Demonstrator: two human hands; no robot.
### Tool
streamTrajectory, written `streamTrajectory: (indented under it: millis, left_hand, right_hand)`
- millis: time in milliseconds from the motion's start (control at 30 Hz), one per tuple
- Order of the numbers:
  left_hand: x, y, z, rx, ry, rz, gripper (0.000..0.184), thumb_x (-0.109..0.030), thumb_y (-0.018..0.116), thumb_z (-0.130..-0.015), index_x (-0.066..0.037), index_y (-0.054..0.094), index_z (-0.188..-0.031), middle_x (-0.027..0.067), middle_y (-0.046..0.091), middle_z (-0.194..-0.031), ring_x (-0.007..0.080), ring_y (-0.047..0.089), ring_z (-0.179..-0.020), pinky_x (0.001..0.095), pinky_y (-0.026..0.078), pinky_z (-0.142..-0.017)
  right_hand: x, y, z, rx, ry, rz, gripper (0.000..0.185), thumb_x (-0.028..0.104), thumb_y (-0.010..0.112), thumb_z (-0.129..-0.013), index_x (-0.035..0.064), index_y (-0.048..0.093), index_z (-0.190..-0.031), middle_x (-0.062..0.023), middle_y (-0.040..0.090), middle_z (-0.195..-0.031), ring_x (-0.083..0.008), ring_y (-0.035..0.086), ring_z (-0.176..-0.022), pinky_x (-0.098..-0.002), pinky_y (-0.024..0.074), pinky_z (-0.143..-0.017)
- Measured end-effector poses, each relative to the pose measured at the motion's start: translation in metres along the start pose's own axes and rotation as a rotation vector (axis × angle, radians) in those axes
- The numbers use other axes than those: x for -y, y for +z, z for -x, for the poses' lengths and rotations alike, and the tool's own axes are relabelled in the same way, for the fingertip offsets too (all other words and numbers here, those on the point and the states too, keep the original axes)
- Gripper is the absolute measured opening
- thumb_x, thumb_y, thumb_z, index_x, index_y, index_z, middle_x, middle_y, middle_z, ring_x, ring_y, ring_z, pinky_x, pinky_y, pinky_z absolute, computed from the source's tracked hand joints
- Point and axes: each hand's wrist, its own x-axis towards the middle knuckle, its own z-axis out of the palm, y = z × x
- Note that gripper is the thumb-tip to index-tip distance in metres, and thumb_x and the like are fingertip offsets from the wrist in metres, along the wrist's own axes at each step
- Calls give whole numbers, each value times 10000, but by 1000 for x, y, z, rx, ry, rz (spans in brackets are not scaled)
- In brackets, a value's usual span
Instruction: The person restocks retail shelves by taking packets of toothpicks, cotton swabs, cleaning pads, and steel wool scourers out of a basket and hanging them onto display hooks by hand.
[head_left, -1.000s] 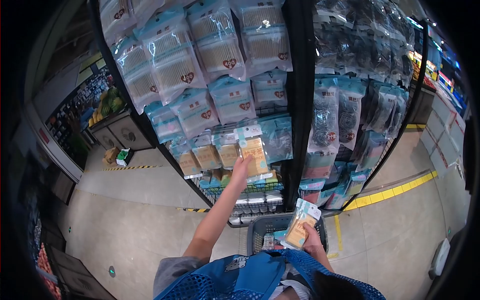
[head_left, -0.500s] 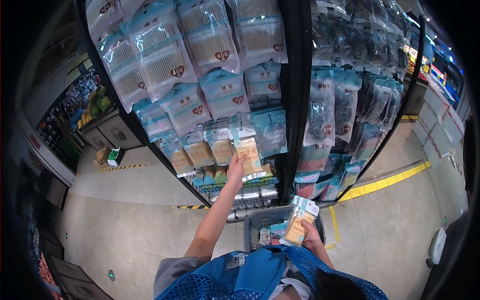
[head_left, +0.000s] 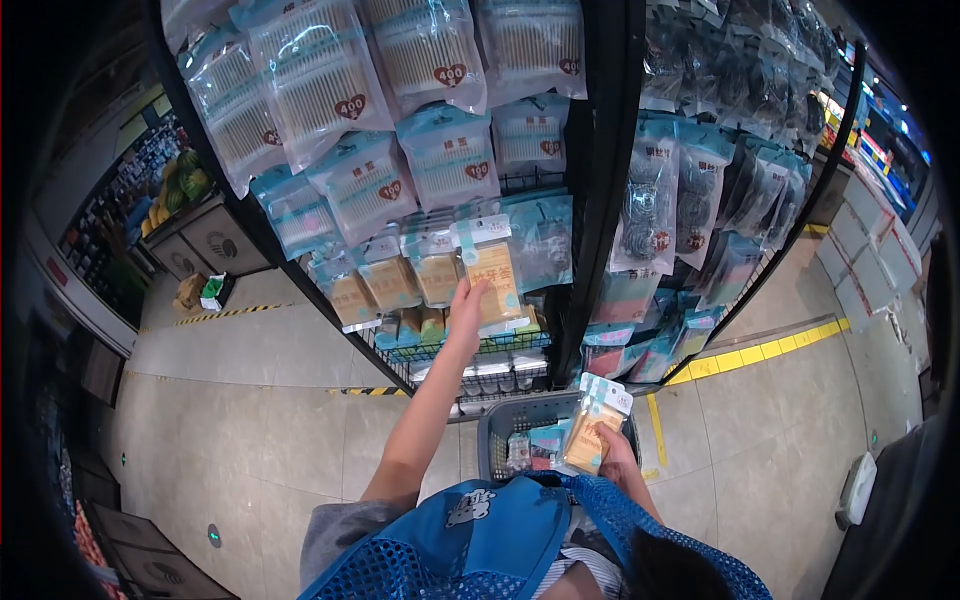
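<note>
My left hand (head_left: pixel 466 312) reaches up to the rack and pinches the lower left part of a toothpick pack (head_left: pixel 490 268), which stands upright in front of the hanging packs. Beside it on the left hang more toothpick packs (head_left: pixel 388 284). Lower down, my right hand (head_left: pixel 618 455) grips toothpick packs (head_left: pixel 592 430) with a white and teal header, tilted over the right side of a grey basket (head_left: pixel 490 450). Small packets (head_left: pixel 545 440) lie inside the basket.
Cotton swab bags (head_left: pixel 365 190) hang above on the black rack. Steel scourer bags (head_left: pixel 645 215) and sponge packs (head_left: pixel 628 298) hang on its right side. White boxes (head_left: pixel 865 240) stand at the far right. Watermelons (head_left: pixel 185 182) sit on a stand at the left.
The view has shifted slightly, so the rack and basket appear moved. My left hand stays at the toothpick pack on the rack, and my right hand still holds its packs over the basket.
</note>
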Motion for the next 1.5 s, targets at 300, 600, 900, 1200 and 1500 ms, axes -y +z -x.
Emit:
streamTrajectory:
  millis: [300, 600, 900, 1200, 1500]
  left_hand:
    - [24, -18, -33, -64, -69, 6, 335, -254, 475, -758, -20, 414, -989, 63, 474, -937, 145, 441, -856, 254, 327, -746]
    - [76, -35, -9, -193, 32, -143, 370, -229, 495, -755, 19, 358, -993, 77, 443, -884, 141, 435, -761, 263, 353, -702]
    - [329, -158, 174, 704, -660, -188, 337, -293, 405, -760, 6, 479, -898, 174, 531, -849, 248, 516, -779, 349, 390, -688]
    - [337, -283, 225, 441, -517, -1292, 299, -250, 428, -648, 12, 562, -699, 236, 527, -775, 346, 512, -775, 370, 413, -673]
    - [305, -345, 347, 263, -707, -1135, 328, -302, 434, -646, -2, 565, -659, 227, 531, -732, 345, 517, -727, 374, 412, -656]
  right_hand:
    - [-1, 0, -2, 5, 35, 13, 316, 163, 461, -765, 0, 404, -1030, -111, 514, -935, -220, 525, -820, -328, 433, -707]
    - [33, 56, -35, 131, -19, 273, 309, 119, 451, -760, 16, 392, -1045, -124, 502, -966, -230, 515, -857, -357, 416, -751]
    - [83, 211, -101, 373, -203, 358, 295, 149, 466, -777, 36, 397, -1041, -66, 486, -984, -187, 490, -887, -307, 403, -753]
    - [77, 228, -126, 374, -223, 354, 275, 170, 454, -785, 18, 417, -1012, -79, 501, -957, -187, 506, -866, -310, 417, -741]
    - [79, 214, -137, 307, -184, 336, 288, 185, 465, -780, 20, 417, -1012, -90, 498, -956, -191, 508, -853, -316, 417, -737]
